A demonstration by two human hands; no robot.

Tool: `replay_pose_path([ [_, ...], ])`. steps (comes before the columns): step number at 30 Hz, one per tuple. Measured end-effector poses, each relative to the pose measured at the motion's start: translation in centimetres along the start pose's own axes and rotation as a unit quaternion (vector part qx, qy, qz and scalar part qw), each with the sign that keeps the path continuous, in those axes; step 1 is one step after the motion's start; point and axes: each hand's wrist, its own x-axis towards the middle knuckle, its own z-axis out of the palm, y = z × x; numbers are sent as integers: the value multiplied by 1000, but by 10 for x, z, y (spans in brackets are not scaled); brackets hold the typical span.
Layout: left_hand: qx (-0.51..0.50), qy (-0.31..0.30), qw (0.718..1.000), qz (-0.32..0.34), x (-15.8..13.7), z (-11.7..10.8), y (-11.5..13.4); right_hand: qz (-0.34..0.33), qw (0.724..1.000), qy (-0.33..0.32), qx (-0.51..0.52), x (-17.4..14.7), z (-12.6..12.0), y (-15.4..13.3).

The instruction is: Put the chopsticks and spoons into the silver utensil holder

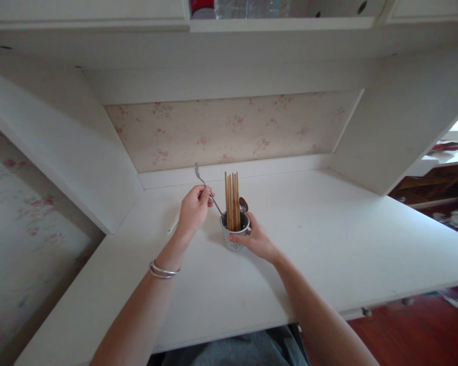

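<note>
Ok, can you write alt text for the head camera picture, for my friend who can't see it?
A person's left hand holds a slim metal utensil with its lower end at the rim of a pale, perforated cup, while the right hand grips that cup. Light-brown chopsticks and a dark spoon stand in it, above a white counter.

The cup [233,243] looks like pale metal, smooth between its small holes. The chopsticks [232,201] are wood, fairly matt; the tilted spoon [197,171] is shiny metal. Polished metal bangles [164,273], a smooth, faintly glossy counter [324,244], matt wallpaper [213,129].
</note>
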Motion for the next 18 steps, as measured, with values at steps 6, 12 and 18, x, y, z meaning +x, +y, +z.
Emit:
replay_pose_path([
  [6,101,-30,994,20,-20,17,-20,3,1000,-9,-26,1,-1,3],
  [12,171,-36,984,41,-29,19,-14,5,999,-6,-37,0,0,4],
  [18,217,-5,972,91,-31,13,5,-1,999,-1,-32,0,-1,1],
])
